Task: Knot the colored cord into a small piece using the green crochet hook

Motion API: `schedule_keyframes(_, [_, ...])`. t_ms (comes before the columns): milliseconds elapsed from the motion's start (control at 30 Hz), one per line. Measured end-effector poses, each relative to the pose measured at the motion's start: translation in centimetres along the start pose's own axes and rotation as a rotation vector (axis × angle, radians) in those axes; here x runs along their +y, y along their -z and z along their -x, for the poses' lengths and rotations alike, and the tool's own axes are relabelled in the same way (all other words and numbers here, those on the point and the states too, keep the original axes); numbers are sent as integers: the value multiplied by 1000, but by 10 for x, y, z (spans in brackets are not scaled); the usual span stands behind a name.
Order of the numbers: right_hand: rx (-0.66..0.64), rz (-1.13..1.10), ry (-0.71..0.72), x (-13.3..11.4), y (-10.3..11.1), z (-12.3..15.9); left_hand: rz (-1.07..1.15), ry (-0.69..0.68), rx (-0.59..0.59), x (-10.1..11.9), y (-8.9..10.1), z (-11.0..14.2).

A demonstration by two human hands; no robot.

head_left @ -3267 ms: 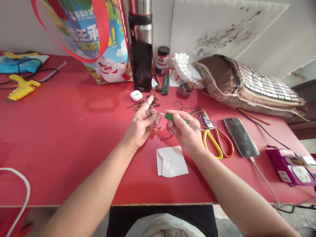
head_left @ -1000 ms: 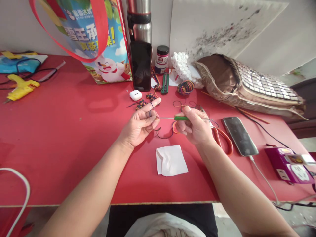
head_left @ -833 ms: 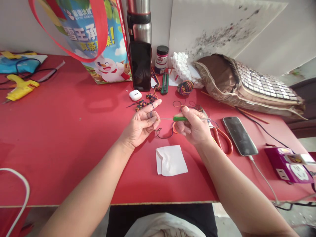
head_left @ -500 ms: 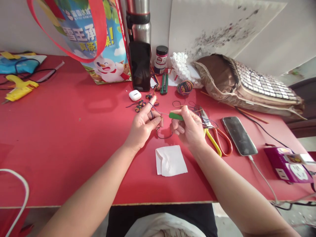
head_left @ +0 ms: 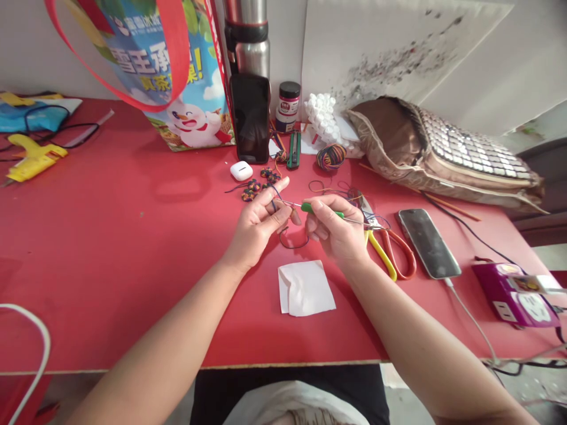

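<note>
At twelve o'clock from the paper (head_left: 307,288), the left hand (head_left: 254,231) pinches yarn (head_left: 273,205) and the right hand (head_left: 339,227) a green-handled hook (head_left: 308,208) aimed at nine o'clock, best worked with the yarn lightly taut.

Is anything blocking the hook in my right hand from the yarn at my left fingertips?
Nothing visible: the green-handled hook in your right hand points at the yarn pinched by your left hand. The folded white sheet lies nearer you, off that line.
</note>
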State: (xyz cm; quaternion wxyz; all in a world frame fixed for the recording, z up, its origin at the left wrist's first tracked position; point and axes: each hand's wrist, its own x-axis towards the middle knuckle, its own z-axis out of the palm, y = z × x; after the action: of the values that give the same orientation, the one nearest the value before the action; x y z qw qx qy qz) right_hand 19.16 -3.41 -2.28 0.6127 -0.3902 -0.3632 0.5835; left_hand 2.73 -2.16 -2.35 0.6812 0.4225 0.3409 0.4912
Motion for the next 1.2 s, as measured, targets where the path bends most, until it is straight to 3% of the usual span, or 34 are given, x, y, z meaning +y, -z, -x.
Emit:
schedule_keyframes(400, [-104,74,-51,7,-1,4,261,3,62,-2,-2,-7])
schedule_keyframes(567, [-371,180,-255,13,-2,3,326,31,109,5,1,-9])
schedule_keyframes(633, [-416,287,-284,14,0,2,346,12,113,8,2,-10])
schedule_keyframes(767, [-304,485,-203,13,7,-2,373,9,98,12,6,-10])
schedule_keyframes(900, [-196,561,-117,13,13,-7,307,73,-24,12,7,-6])
schedule_keyframes(1033, [-151,510,-94,14,14,-7,164,121,-61,8,5,-3])
schedule_keyframes(1200, [-108,389,-98,10,11,-5,161,78,-20,6,9,-7])
